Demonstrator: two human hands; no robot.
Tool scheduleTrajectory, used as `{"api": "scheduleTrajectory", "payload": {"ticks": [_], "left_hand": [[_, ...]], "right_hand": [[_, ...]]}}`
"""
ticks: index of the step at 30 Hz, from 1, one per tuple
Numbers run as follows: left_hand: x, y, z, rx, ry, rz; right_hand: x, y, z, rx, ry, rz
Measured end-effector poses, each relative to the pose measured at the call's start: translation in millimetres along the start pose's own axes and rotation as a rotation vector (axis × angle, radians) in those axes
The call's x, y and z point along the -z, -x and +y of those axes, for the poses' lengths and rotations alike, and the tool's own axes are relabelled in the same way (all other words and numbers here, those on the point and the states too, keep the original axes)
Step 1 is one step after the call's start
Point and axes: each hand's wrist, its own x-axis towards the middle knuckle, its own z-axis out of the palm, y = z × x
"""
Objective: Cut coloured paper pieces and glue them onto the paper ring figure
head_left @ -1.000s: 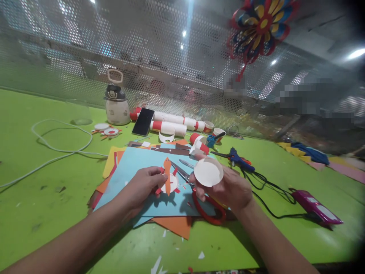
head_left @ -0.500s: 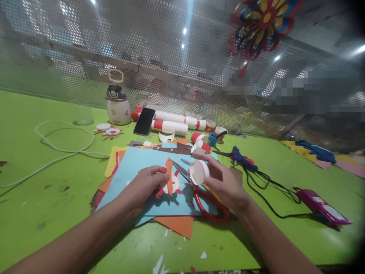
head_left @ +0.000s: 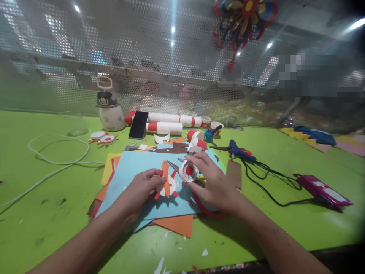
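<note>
My left hand (head_left: 146, 186) pinches a white paper disc (head_left: 172, 186) with red tabs round its edge, and an orange paper strip (head_left: 166, 179) lies across it. Between the thumb and fingers of my right hand (head_left: 211, 179) is a small round white cup piece (head_left: 188, 170), its face showing a red centre with dark specks. Both pieces are held over light blue paper (head_left: 128, 167), side by side and slightly apart. Red-handled scissors (head_left: 208, 209) lie under my right hand, which partly covers them.
Behind the paper are a phone (head_left: 138, 125), white paper tubes (head_left: 165, 128) and cut cups (head_left: 196, 140). A bottle (head_left: 110, 110) and tabbed discs (head_left: 107, 139) stand at the left. A blue glue gun (head_left: 239, 151) and purple power strip (head_left: 322, 189) lie right.
My right hand has turned the cup piece, so its red-centred face now shows, and brought it closer to the tabbed disc. My left hand keeps its hold. The camera view has shifted slightly.
</note>
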Motion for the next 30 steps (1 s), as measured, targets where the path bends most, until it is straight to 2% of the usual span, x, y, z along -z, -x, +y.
{"api": "scheduleTrajectory", "payload": {"ticks": [12,22,30], "left_hand": [[-0.7,-0.7,2.7,0.029,-0.002,0.011],[-1.1,-1.0,2.5,0.013,0.008,0.020],[-1.9,-0.3,2.0,-0.012,0.014,0.011]], "right_hand": [[0.8,1.1,-4.3,-0.089,-0.022,-0.007],[-2.9,1.0,-5.6,-0.104,-0.020,-0.007],[-8.7,0.9,-3.6,-0.069,-0.050,0.083]]}}
